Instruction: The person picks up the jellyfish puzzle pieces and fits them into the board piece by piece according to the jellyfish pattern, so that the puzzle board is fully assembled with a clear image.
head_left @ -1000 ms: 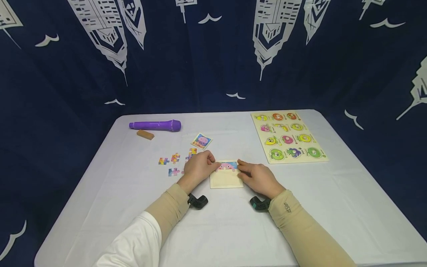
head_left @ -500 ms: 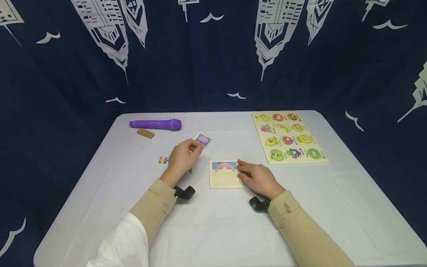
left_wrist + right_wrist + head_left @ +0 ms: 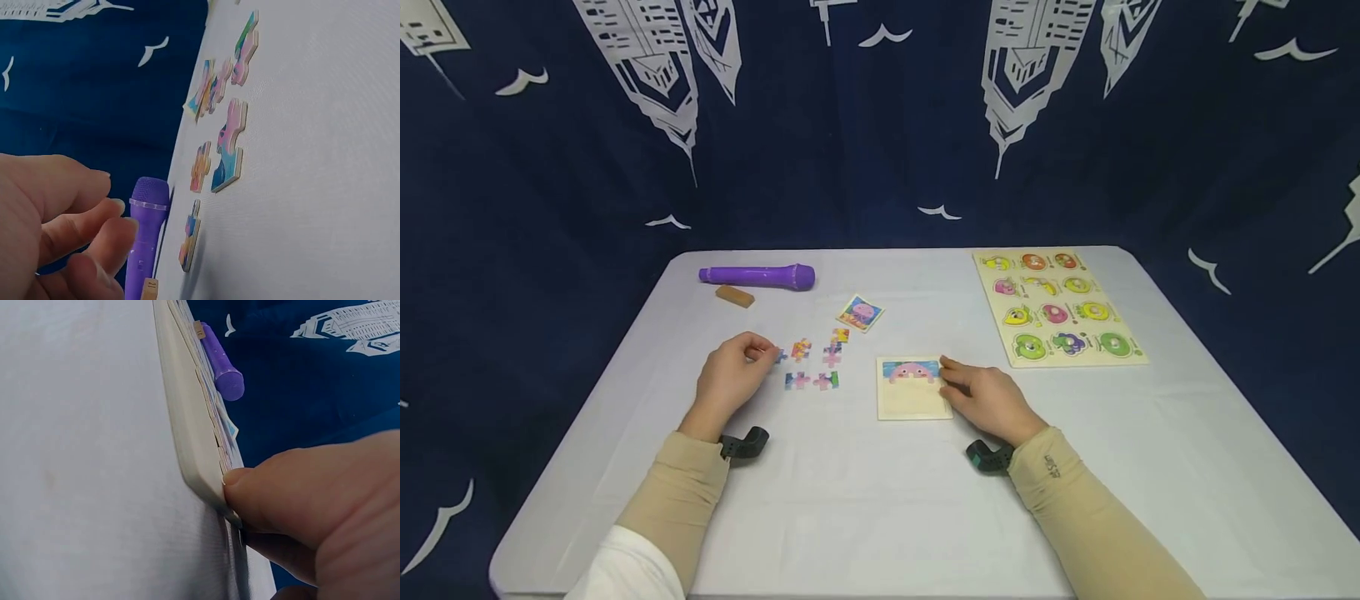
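Note:
A shallow wooden puzzle tray (image 3: 913, 404) lies on the white table, with a strip of pink-and-blue picture pieces (image 3: 912, 370) along its far side. My right hand (image 3: 988, 398) pinches the tray's right edge, thumb on top in the right wrist view. To the left lie several loose jigsaw pieces (image 3: 797, 381). My left hand (image 3: 730, 383) hovers beside the leftmost jigsaw piece (image 3: 189, 240), which the fingers partly cover in the head view. In the left wrist view its fingers are loosely bent, apart from that piece, with nothing visible between them.
A small square picture card (image 3: 861, 313) lies behind the pieces. Farther left are a purple toy microphone (image 3: 756, 277) and a small wooden block (image 3: 734, 296). A fruit puzzle board (image 3: 1060, 308) sits at the back right. A dark patterned curtain (image 3: 850, 150) hangs behind the table.
My left hand has moved left from the tray's far left corner, passing over the loose pieces to the leftmost one. My right hand has stayed at the tray's edge.

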{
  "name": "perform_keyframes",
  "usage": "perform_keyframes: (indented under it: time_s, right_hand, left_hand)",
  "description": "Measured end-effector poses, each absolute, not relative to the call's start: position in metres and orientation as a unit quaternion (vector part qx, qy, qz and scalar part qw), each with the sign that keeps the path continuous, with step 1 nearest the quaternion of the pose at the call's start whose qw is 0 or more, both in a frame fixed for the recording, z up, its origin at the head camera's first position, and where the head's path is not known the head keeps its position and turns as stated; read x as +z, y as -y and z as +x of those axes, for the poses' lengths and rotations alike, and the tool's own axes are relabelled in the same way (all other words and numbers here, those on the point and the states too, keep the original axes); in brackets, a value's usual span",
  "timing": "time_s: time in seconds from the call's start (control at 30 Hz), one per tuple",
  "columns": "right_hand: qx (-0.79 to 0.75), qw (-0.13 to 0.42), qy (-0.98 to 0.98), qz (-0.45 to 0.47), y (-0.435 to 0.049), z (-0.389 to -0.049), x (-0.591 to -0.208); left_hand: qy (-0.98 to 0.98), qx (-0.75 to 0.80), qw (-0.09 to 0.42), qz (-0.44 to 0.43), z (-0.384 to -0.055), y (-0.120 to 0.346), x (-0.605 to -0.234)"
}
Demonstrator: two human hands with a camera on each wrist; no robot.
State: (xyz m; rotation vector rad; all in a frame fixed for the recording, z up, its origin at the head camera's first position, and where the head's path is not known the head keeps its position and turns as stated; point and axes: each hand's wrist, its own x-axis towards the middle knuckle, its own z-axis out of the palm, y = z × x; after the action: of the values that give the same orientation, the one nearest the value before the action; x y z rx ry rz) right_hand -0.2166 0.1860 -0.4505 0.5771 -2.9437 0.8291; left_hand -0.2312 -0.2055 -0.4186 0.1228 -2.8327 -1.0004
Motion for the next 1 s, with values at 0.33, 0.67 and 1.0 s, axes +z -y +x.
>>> perform_keyframes:
  time_s: [0.33, 0.67, 1.0]
  right_hand:
    - [0.271, 0.011, 0.945, 0.184, -0.187, -0.217, -0.455]
    - [0.273, 0.018, 0.944, 0.184, -0.187, -0.216, -0.455]
    - [0.270, 0.021, 0.944, 0.188, -0.187, -0.217, -0.454]
  left_hand:
    - [0.959, -0.277, 0.043, 0.037, -0.233, 0.209, -0.428]
    - [0.959, -0.276, 0.038, 0.057, -0.235, 0.213, -0.428]
    - [0.960, -0.269, 0.056, 0.054, -0.238, 0.212, -0.436]
